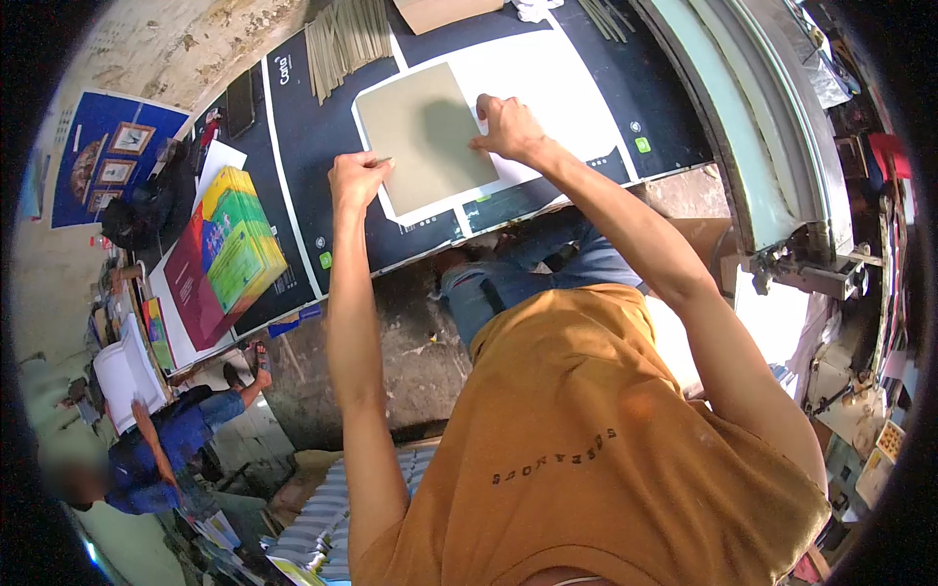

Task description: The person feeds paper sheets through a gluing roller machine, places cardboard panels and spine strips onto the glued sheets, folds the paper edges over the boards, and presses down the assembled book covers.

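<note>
On the dark table (293,117) lies a large white sheet (572,88), and a grey-brown board (420,137) rests flat on it with a white margin along its left and lower edges. My left hand (360,181) is closed at the board's left edge, thumb and fingers pinched together; what is between them is too small to name. At the board's right edge is my right hand (508,129), its fingers bent and apart, thumb touching the board's edge. A shadow falls over the board's upper right part.
A stack of colourful books (239,244) stands on the table's left end. Grey strips (347,44) and a cardboard box (445,12) lie along the far side. A metal machine frame (728,117) borders the right. At lower left, a person in blue (161,449) handles white sheets (127,376).
</note>
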{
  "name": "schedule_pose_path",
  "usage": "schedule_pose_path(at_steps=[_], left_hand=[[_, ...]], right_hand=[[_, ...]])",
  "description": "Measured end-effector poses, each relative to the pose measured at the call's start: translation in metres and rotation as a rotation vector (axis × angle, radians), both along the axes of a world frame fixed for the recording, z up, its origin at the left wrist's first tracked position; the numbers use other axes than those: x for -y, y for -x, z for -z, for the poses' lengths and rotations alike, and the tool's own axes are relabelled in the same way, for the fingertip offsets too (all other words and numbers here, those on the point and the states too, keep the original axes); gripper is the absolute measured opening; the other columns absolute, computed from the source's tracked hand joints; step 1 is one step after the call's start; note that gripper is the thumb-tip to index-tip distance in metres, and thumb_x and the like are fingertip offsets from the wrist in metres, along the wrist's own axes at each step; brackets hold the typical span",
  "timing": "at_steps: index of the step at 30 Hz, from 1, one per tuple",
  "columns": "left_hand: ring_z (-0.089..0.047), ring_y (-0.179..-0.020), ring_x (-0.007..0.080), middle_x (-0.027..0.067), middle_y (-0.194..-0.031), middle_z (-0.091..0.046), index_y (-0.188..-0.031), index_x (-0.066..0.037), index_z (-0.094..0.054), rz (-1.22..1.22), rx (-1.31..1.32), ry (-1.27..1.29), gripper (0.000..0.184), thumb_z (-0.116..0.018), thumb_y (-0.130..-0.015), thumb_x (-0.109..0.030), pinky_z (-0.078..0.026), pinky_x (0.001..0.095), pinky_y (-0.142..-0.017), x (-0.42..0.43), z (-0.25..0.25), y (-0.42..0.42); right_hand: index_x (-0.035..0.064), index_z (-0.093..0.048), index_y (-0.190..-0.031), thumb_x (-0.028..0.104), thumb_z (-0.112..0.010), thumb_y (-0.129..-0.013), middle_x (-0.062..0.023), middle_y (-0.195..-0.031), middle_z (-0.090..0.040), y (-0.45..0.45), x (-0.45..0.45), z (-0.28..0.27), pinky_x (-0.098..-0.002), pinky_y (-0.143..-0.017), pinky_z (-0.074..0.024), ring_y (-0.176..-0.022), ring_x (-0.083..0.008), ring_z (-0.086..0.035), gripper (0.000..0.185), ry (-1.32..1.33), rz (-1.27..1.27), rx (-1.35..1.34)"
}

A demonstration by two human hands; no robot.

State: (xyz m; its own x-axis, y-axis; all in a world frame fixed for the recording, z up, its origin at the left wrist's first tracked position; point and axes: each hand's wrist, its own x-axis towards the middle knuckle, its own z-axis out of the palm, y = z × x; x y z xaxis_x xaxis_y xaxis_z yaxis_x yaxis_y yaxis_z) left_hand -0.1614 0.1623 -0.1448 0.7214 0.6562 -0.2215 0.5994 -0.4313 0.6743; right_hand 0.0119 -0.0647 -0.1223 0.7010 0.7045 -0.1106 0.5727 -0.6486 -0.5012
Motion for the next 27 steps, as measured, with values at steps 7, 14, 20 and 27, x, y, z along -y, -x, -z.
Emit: schedule_pose_path(at_steps=[7,14,20,27], left_hand=[[-0.075,-0.079,0.0206,0.0130,-0.085,-0.077,-0.099,-0.005,-0.080,0.001,0.029,0.004,0.034,-0.085,-0.072,-0.026,-0.056,0.0338,-0.077,-0.003,0.006,0.000],[-0.075,-0.079,0.0226,0.0135,-0.084,-0.077,-0.098,-0.006,-0.080,0.020,0.017,-0.045,0.034,-0.084,-0.073,-0.028,-0.056,0.0343,-0.076,0.004,-0.004,0.001],[-0.075,-0.076,0.0241,0.0117,-0.080,-0.076,-0.096,-0.011,-0.081,0.047,0.014,-0.075,0.031,-0.082,-0.074,-0.032,-0.056,0.0354,-0.074,0.004,-0.005,0.002],[-0.074,-0.090,0.0352,0.0167,-0.095,-0.075,-0.100,-0.007,-0.078,0.058,-0.035,-0.041,0.040,-0.082,-0.074,-0.036,-0.058,0.0417,-0.080,0.004,-0.009,0.001]], right_hand=[[0.0020,-0.063,-0.101,0.026,-0.088,-0.069,-0.0224,-0.094,-0.073,-0.002,0.001,0.001,-0.0476,-0.083,-0.0599,-0.093,-0.0403,-0.072,0.047,-0.011,-0.013,0.007],[0.0024,-0.063,-0.103,0.029,-0.090,-0.069,-0.0227,-0.095,-0.073,-0.003,-0.002,0.004,-0.0477,-0.083,-0.0600,-0.094,-0.0401,-0.072,0.050,0.000,-0.018,0.039],[0.0044,-0.065,-0.111,0.030,-0.089,-0.070,-0.0217,-0.100,-0.072,-0.008,-0.001,0.001,-0.0473,-0.087,-0.0589,-0.097,-0.0399,-0.071,0.054,0.044,-0.052,0.016],[0.0152,-0.057,-0.137,0.031,-0.089,-0.071,-0.0136,-0.118,-0.067,-0.020,-0.012,-0.014,-0.0488,-0.100,-0.0525,-0.120,-0.0349,-0.058,0.075,0.154,-0.341,0.271]])
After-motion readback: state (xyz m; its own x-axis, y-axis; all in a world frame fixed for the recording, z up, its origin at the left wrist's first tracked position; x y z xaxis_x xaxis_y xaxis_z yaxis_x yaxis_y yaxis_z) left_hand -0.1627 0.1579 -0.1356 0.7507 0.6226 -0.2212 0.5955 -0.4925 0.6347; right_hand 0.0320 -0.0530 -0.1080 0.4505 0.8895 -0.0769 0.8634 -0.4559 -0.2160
